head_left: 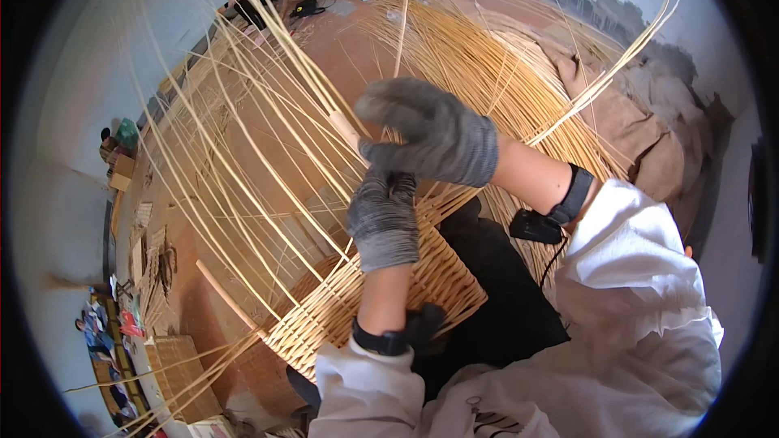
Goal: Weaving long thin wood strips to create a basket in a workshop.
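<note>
Pale wickerwork [450, 276] sits just below the grey-gloved left fingers [396, 185] in my head feed, its long rods [235, 146] fanning out to their left. Those fingers curl inward; I cannot tell whether they grip anything. The right fingers [393, 96], just above them, stand parted near a thick peg [345, 128]. Farther beyond, I see heaped canes [454, 49].

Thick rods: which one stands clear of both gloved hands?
The rod at the wickerwork's left corner; the other rod is close beside the right hand.
</note>
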The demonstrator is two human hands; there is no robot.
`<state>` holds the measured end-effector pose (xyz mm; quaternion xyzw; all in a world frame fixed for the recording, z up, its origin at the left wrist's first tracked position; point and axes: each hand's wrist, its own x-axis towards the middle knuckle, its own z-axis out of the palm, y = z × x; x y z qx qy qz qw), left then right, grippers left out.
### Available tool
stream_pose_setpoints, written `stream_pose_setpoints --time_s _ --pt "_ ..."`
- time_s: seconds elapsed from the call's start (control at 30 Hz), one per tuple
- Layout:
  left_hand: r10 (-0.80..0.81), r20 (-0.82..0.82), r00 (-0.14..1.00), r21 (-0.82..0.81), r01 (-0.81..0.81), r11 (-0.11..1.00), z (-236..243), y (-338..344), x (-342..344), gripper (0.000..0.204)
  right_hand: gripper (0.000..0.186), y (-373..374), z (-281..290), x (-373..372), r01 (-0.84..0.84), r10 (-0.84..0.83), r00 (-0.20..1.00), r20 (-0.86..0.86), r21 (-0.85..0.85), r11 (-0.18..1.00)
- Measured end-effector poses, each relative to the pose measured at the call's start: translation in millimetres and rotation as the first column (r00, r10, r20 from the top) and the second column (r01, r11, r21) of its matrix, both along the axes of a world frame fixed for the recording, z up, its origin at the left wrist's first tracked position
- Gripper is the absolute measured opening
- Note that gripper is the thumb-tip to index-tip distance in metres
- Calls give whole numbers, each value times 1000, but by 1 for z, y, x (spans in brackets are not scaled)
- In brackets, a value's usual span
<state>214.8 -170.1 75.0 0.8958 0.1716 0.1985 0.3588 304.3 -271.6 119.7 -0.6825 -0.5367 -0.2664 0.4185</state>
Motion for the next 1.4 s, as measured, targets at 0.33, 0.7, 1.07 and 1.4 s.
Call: stream_pose_setpoints --time_s 0.33,0.7,1.07,1.4 --pt "-306 -34 952 36 307 951 1 -3 -13 21 22 -15 -41 14 77 460 -126 -879 453 888" --pt "-378 89 921 176 359 916 -34 -54 -9 16 44 48 -46 21 -480 -534 521 -666 -746 461" --pt "272 33 962 -995 5 104 -58 33 -44 25 29 27 -80 27 -557 -416 252 -874 -482 676" --pt "123 232 965 -748 96 656 -65 50 18 30 34 43 -60 -34 -61 -648 549 -528 -799 598"
